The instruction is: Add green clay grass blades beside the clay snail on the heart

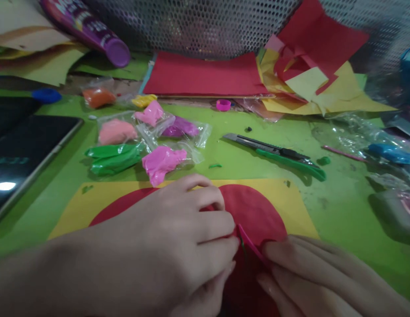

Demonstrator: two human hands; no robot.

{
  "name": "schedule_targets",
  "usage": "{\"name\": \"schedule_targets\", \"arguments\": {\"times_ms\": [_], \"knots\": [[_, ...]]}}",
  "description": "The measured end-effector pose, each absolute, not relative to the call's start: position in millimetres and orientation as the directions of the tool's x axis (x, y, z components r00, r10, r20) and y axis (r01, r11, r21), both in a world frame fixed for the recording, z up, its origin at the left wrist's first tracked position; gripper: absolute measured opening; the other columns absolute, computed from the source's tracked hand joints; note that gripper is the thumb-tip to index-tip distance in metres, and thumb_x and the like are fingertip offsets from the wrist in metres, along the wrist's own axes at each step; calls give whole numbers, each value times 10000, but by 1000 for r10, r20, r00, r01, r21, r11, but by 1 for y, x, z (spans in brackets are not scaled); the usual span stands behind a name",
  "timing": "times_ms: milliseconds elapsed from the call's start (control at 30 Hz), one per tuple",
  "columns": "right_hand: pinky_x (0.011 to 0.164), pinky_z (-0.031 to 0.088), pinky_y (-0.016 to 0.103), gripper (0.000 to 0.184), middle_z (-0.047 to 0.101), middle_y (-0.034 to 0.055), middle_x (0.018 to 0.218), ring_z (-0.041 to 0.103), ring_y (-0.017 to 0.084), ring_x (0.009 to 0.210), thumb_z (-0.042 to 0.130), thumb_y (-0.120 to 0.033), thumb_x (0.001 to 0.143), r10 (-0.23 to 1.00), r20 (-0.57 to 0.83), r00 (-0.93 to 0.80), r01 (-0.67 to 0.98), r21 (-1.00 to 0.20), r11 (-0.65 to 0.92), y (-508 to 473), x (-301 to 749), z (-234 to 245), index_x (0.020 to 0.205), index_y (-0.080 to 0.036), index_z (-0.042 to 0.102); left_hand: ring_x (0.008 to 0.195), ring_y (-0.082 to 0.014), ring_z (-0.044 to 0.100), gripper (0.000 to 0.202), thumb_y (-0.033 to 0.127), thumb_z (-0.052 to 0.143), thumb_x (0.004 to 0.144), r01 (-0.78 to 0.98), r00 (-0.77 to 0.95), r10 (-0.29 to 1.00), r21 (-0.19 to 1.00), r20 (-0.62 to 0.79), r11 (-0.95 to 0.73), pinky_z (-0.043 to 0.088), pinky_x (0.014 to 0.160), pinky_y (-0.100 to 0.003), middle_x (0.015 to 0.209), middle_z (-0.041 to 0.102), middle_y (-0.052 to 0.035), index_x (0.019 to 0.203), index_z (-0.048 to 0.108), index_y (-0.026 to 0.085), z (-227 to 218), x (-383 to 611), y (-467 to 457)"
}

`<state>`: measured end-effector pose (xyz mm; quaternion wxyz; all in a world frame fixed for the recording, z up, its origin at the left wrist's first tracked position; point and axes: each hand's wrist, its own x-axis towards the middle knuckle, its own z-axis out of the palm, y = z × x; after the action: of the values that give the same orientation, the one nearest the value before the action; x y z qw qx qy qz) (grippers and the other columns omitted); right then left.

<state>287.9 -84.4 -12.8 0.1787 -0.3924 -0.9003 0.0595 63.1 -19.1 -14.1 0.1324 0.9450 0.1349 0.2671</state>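
Note:
My left hand (178,246) lies curled on a red paper heart (254,211) that is laid on a yellow sheet (284,198). Its fingertips press something small and green against the red paper; I cannot make out what it is. My right hand (317,277) comes in from the lower right. Its fingers pinch a thin pink stick (253,246) whose tip meets the left fingertips.
Behind the sheet lie bags of clay: green (114,159), pink (161,162), salmon (115,131), purple (183,127), orange (98,97). A green utility knife (277,154) lies right of them. A tablet (23,154) sits at left. Red and yellow paper (205,74) is stacked at the back.

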Motion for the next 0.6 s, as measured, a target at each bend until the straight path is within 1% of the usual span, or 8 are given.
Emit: {"name": "schedule_targets", "arguments": {"times_ms": [67,167,233,333,400,467,533,600], "knots": [[448,492,225,368,634,-2,708,611,122,589,262,-263,1022,691,335,-640,652,-238,720,-84,285,-10,798,-251,554,830,-189,601,170,210,592,786,197,828,339,334,447,-922,495,836,-364,756,677,-6,617,577,202,-13,62,-18],[445,470,263,276,643,5,722,627,133,606,328,-185,1005,661,442,-606,678,-148,720,-84,279,-5,811,-220,522,828,-200,603,161,336,615,800,173,831,323,342,452,-924,477,873,-398,850,700,-17,709,622,204,-11,59,-18],[495,495,251,228,644,6,733,642,129,638,344,-139,998,669,429,-607,689,-136,712,-84,277,-1,865,-198,520,853,-203,603,184,388,635,805,124,811,297,348,504,-929,460,906,-402,930,705,-19,802,638,204,-8,56,-19],[571,524,218,227,622,8,716,643,121,670,330,-141,1004,702,356,-617,676,-217,705,-84,278,3,909,-178,533,821,-133,596,41,263,621,868,87,765,315,396,561,-914,429,956,-341,929,696,49,860,635,226,-5,53,-26],[592,523,210,226,614,15,718,630,118,672,332,-136,1000,714,331,-618,654,-289,700,-84,279,5,908,-175,534,796,-86,585,97,188,567,913,63,768,326,442,551,-895,413,984,-298,919,688,101,857,630,236,-2,52,-31],[575,507,203,223,613,28,732,606,113,649,327,-130,997,714,328,-619,625,-345,700,-84,280,5,899,-172,523,819,-68,587,106,187,547,930,21,787,314,485,531,-874,414,993,-265,943,689,131,873,620,237,1,52,-35],[541,484,197,204,601,30,726,578,109,612,352,-165,997,719,324,-615,631,-343,695,-86,280,4,874,-178,513,808,-54,594,89,161,563,918,-17,787,317,531,530,-847,421,987,-232,920,696,144,881,604,230,4,54,-40],[511,467,197,190,585,25,705,559,112,580,410,-241,991,723,340,-601,669,-279,688,-88,278,1,840,-189,513,749,-41,598,131,146,526,933,-20,747,385,597,542,-802,431,957,-204,842,694,129,849,595,218,7,57,-45]]}}
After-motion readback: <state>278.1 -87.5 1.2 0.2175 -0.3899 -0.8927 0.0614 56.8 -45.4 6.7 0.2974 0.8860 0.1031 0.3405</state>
